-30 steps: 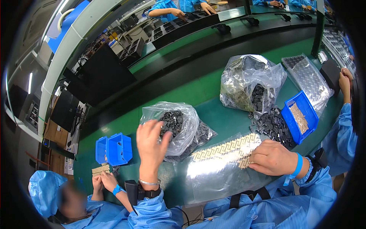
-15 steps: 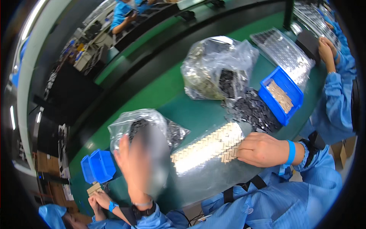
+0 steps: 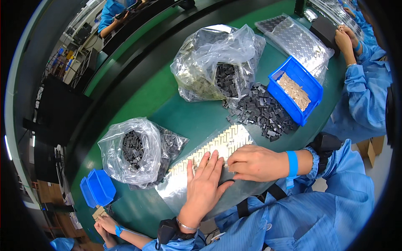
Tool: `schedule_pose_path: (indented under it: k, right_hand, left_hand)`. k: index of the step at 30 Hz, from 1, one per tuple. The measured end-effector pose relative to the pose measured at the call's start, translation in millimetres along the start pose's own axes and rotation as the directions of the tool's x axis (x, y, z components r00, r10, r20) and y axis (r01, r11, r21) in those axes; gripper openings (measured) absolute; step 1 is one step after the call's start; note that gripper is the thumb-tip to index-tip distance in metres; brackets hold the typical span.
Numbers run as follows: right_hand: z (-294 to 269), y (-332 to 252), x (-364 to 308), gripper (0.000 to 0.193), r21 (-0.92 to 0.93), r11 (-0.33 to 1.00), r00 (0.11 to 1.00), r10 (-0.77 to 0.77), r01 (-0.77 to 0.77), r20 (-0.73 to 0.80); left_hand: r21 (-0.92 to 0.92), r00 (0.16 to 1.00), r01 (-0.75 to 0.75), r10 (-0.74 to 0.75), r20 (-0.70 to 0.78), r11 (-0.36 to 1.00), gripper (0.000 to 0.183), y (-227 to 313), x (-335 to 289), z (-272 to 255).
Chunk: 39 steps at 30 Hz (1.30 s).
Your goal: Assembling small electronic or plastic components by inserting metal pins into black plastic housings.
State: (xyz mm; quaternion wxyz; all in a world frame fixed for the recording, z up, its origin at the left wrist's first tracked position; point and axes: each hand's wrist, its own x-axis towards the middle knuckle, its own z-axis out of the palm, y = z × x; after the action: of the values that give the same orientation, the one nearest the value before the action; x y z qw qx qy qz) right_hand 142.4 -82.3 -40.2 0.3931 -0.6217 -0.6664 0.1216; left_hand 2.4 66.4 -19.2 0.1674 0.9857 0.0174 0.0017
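Observation:
A clear plastic sheet (image 3: 169,190) lies on the green table in front of me, carrying staggered rows of small beige strips (image 3: 222,138). My left hand (image 3: 203,190) rests flat on the sheet and strips, its fingers stretched out and slightly spread. Close beside it, my right hand (image 3: 259,163) is bent down over the near right part of the rows, fingertips pressed together. Whatever those fingertips grip is hidden under the hand. Beyond the sheet's far right end, a loose heap of small black pieces (image 3: 268,111) covers the table.
A blue bin (image 3: 284,106) with beige pieces adjoins the heap. A large clear bag (image 3: 194,75) and a smaller one (image 3: 113,161) hold black pieces. Another blue bin (image 3: 98,188) stands left, near a co-worker's hands (image 3: 108,226). Bubble-patterned plastic (image 3: 299,42) and another person's hands (image 3: 347,39) are far right.
My left hand has come down from its blurred, raised place before the smaller bag onto the strips. My right hand stays at the rows. The whole view has shifted.

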Motion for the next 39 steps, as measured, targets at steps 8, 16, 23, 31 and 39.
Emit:
schedule_pose_path:
  k: [8,16,23,31,39]
  right_hand:
    - [6.3,11.6,11.5,0.028,-0.056,0.998,0.999,0.009,-0.011,-0.035]
    - [13.2,9.9,12.6,0.028,-0.151,0.986,0.997,-0.070,0.074,0.034]
    - [5.2,2.6,10.1,0.030,-0.160,0.986,0.998,-0.035,0.044,0.057]
    - [7.9,11.0,15.7,0.032,-0.200,0.977,0.996,-0.057,0.068,0.064]
    - [5.4,6.6,14.7,0.024,-0.172,0.984,0.999,-0.053,0.053,0.006]
  left_hand:
    - [-0.009,0.995,0.016,-0.017,-0.098,1.000,0.062,-10.5,4.7,8.3]
    - [0.018,0.990,0.012,-0.009,-0.142,1.000,0.059,-13.9,-4.5,18.1]
    - [0.029,0.987,-0.026,0.030,-0.157,0.999,0.053,-10.2,-2.2,12.7]
    - [0.111,0.978,-0.039,0.061,-0.198,0.993,0.050,-15.3,2.8,14.3]
    - [0.079,0.983,-0.053,0.066,-0.169,0.995,0.053,-15.2,1.5,15.0]
